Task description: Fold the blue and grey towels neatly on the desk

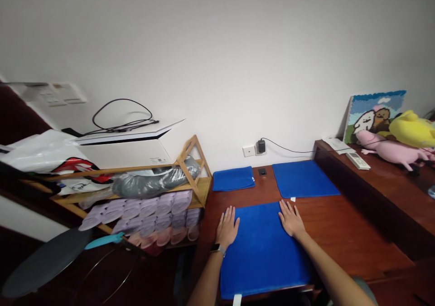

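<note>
Wall (pixel 220 47), pale and plain: across the upper frame. Desk (pixel 356 233), red-brown wood: lower centre to lower right, with raised section (pixel 390 192) along the right side. Wooden rack (pixel 204 188): left of centre, just beside the desk. Near blue cloth (pixel 265 251): laid flat on the desk at lower centre, between both forearms. White box-shaped unit (pixel 129 154): on top of the rack, with black cable (pixel 131 127) coiled above. Lilac slippers (pixel 146 211): in rows on the rack, below centre-left. Right far cloth (pixel 304 179): flat on the desk, right of centre. Picture panel (pixel 374 115): leaned against the wall at right, behind pink plush (pixel 390 147) and yellow plush (pixel 413 129). Left far cloth (pixel 233 179): near the wall, centre frame.

Left hand (pixel 227 228): palm down at the near cloth's upper-left corner, partly over its left edge; thumb apart from fingers, nothing clamped. Right hand (pixel 292 220): palm down at the upper-right corner — digits extended, thumb spread, nothing clamped. Remote control (pixel 358 161): on the raised section. Black adapter (pixel 261 146): plugged in at the wall, centre. Watch (pixel 217 249): on the left wrist. White tag (pixel 237 299): at the near cloth's bottom edge.
</note>
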The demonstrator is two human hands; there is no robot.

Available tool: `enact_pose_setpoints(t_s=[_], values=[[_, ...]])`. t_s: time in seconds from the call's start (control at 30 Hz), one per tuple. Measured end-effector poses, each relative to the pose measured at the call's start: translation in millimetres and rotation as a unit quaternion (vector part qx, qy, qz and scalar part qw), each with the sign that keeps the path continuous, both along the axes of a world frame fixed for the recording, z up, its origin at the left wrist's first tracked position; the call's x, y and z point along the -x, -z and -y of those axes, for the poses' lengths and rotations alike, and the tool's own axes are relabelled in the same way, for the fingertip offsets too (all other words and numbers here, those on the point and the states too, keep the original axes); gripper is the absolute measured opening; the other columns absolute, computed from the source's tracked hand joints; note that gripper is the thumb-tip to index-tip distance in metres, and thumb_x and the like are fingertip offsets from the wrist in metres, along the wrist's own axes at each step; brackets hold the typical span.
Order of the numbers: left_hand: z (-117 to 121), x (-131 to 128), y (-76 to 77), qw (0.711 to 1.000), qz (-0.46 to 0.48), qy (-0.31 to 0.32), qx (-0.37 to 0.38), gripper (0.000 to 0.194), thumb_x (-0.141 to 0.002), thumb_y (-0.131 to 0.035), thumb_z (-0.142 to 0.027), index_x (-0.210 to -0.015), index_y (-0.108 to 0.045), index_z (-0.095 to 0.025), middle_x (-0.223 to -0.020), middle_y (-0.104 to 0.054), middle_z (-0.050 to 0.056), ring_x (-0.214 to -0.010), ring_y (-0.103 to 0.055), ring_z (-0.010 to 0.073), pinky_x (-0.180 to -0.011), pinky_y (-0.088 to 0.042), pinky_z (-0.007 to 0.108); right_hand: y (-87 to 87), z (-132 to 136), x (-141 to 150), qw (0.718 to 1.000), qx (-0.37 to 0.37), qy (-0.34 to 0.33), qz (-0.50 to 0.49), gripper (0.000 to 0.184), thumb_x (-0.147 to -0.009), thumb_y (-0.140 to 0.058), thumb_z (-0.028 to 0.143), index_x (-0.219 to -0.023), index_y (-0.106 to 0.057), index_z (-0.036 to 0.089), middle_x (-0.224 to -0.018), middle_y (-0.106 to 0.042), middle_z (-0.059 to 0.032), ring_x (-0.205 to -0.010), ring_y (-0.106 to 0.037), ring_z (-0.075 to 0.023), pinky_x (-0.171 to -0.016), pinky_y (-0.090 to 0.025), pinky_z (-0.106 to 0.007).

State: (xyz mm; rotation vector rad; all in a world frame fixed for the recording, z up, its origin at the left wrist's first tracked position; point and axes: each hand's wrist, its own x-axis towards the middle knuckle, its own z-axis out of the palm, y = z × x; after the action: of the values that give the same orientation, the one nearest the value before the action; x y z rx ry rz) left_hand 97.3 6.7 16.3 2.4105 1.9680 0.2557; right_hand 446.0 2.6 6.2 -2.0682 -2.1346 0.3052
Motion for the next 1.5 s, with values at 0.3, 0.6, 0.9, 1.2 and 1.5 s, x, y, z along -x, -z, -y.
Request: enact_pose_setpoints(t_s=[0.3,0.6,0.9,1.2,1.5], values=[[-3,-70,-8.6,0.994,0.038,0.082,-0.066,0.06,-0.108,-0.024,-0.037,-0.165,-0.026,-0.02,-0.168,-0.037,0.009,-0.157,-0.028,0.025,-0.13,-0.022,0.05,-18.3,6,27,0.997,-0.061,-0.051,-0.013,0.066,-0.105,-0.018,0.045,-0.166,-0.021,0.02,-0.172,-0.021,-0.003,-0.161,-0.012,-0.0224,-0.131,-0.006,-0.049],[5,-124,8.4,0.991,0.062,0.118,-0.002,0.065,-0.108,-0.019,-0.053,-0.164,-0.03,-0.023,-0.169,-0.034,0.007,-0.158,-0.027,0.0239,-0.13,-0.021,0.048,-10.2,12,33,0.997,-0.014,-0.08,-0.021,0.067,-0.105,-0.02,0.046,-0.165,-0.026,0.019,-0.171,-0.023,-0.0042,-0.16,-0.017,-0.0207,-0.131,-0.013,-0.044],[-4,18,7.4,0.999,0.019,-0.044,-0.014,0.065,-0.107,-0.022,-0.05,-0.166,-0.025,-0.02,-0.169,-0.033,0.011,-0.156,-0.03,0.0271,-0.127,-0.025,0.051,-4.0,12,-1,1.0,-0.001,-0.009,-0.015,0.069,-0.106,-0.016,0.051,-0.167,-0.02,0.019,-0.173,-0.021,-0.0038,-0.16,-0.015,-0.0209,-0.13,-0.011,-0.047],[-5,16,-9.7,0.997,0.068,-0.038,0.018,0.063,-0.107,-0.023,-0.046,-0.163,-0.034,-0.018,-0.167,-0.037,0.012,-0.156,-0.032,0.0259,-0.127,-0.027,0.05,-21.7,13,1,0.999,0.034,-0.012,-0.007,0.068,-0.106,-0.016,0.05,-0.167,-0.017,0.02,-0.174,-0.018,-0.0037,-0.161,-0.011,-0.0209,-0.13,-0.009,-0.047],[81,-34,-30.3,0.989,0.1,0.084,-0.071,0.052,-0.109,-0.028,-0.036,-0.158,-0.044,-0.024,-0.166,-0.043,0.005,-0.155,-0.034,0.0216,-0.127,-0.032,0.044,-20.1,97,7,0.993,-0.096,-0.033,-0.056,0.066,-0.108,-0.015,0.051,-0.166,-0.023,0.019,-0.171,-0.025,-0.0033,-0.16,-0.017,-0.0219,-0.131,-0.015,-0.045]])
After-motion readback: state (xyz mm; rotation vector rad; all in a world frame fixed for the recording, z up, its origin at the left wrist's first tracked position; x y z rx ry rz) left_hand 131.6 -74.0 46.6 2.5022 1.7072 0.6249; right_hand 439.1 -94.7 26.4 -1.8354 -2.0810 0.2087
